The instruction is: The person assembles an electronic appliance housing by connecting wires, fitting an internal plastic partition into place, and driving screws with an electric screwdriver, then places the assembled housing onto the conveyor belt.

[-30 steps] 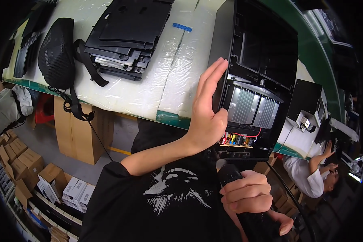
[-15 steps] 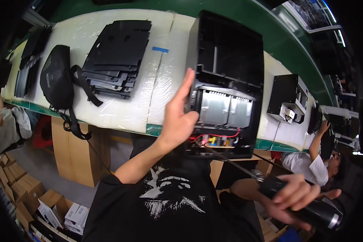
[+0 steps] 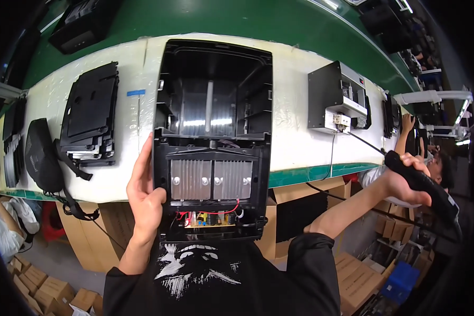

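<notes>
A black plastic housing, open at the top, lies on the padded bench in front of me and reaches over its near edge. Two finned silver heat sinks sit side by side in its nearer half, with screws on them. Below these, red wires run over a small circuit board. My left hand grips the housing's left side, thumb bent at the rim. Off to the right, my right hand is wrapped around a black electric screwdriver. Its long bit reaches the metal front of a black-and-grey box, apparently a screw feeder.
Stacked black panels and a black strapped bag lie on the left. Cardboard boxes stand under the bench edge. A dark cable hangs at the right. Co-workers are at both sides.
The screwdriver has risen from the lower right, its bit swinging from the housing's near end to the feeder. My view has turned right. My left hand stays on the housing's left side.
</notes>
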Available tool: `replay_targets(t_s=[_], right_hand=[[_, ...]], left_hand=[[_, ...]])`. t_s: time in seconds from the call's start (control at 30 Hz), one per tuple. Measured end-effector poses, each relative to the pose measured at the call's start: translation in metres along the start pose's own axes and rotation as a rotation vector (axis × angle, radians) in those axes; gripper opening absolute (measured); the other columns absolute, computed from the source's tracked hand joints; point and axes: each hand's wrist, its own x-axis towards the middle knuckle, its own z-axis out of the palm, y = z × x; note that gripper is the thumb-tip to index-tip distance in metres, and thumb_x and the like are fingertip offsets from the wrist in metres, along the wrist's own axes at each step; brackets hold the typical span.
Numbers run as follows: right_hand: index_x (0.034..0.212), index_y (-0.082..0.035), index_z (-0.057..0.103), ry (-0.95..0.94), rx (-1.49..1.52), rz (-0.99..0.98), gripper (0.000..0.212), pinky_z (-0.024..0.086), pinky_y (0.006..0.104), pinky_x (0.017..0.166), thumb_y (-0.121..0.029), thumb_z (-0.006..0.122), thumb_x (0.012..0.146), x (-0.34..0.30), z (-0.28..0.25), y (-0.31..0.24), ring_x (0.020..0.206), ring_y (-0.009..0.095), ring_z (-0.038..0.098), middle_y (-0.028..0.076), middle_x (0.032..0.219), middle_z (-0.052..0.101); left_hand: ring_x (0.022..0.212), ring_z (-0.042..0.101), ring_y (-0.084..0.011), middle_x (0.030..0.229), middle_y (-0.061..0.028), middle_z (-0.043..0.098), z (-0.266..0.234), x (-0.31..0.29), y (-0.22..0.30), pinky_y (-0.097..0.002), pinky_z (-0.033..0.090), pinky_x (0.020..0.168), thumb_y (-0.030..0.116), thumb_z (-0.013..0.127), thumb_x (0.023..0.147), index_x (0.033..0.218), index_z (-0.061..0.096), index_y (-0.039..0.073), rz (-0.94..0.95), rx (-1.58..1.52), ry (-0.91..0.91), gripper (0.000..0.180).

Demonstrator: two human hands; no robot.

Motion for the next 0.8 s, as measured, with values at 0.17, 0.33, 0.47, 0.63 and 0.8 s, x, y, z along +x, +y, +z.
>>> replay_targets(t_s=[0.17,0.33,0.47,0.63,0.8], right_hand=[[0.074,0.001,0.054,0.123,-0.077,0.024,0.087,0.042,0.0348,0.057,-0.08,0.023,0.08,-0.006,0.011,0.023,0.053,0.024,0.049,0.012,0.062,0.051],[0.071,0.0,0.051,0.186,-0.148,0.039,0.085,0.042,0.0347,0.058,-0.079,0.022,0.081,-0.017,0.022,0.03,0.053,0.023,0.049,0.011,0.06,0.049],[0.071,-0.001,0.051,0.148,-0.175,0.042,0.084,0.042,0.0337,0.057,-0.08,0.023,0.08,-0.02,0.01,0.036,0.053,0.023,0.049,0.01,0.059,0.048],[0.077,-0.005,0.051,0.091,0.111,0.29,0.082,0.039,0.0314,0.056,-0.084,0.031,0.074,-0.001,-0.005,0.049,0.052,0.019,0.045,0.007,0.065,0.05],[0.088,-0.007,0.046,0.08,-0.096,0.373,0.054,0.041,0.0319,0.05,-0.06,0.045,0.085,0.036,0.036,0.073,0.051,0.02,0.046,0.008,0.065,0.049]], left_hand=[[0.137,0.028,-0.025,0.144,-0.0185,0.034,0.0,0.0,-0.001,-0.0319,0.015,0.113,-0.013,0.033,0.046,0.136,0.033,-0.01,-0.022,0.06,0.045,0.09],[0.137,0.028,-0.0253,0.143,-0.0189,0.035,0.002,0.0,0.001,-0.0321,0.015,0.113,-0.011,0.034,0.046,0.135,0.034,-0.011,-0.028,0.14,0.063,0.09],[0.137,0.028,-0.0252,0.143,-0.0191,0.035,0.002,0.0,0.001,-0.032,0.016,0.113,-0.01,0.034,0.046,0.135,0.034,-0.011,-0.031,0.163,0.075,0.089],[0.137,0.027,-0.025,0.143,-0.0195,0.035,0.002,-0.001,0.002,-0.0318,0.016,0.113,-0.011,0.034,0.046,0.135,0.034,-0.011,-0.026,0.156,0.076,0.089],[0.137,0.027,-0.0244,0.143,-0.0186,0.035,0.003,-0.001,0.001,-0.0309,0.017,0.113,-0.012,0.033,0.047,0.136,0.034,-0.01,-0.018,0.15,0.075,0.089]])
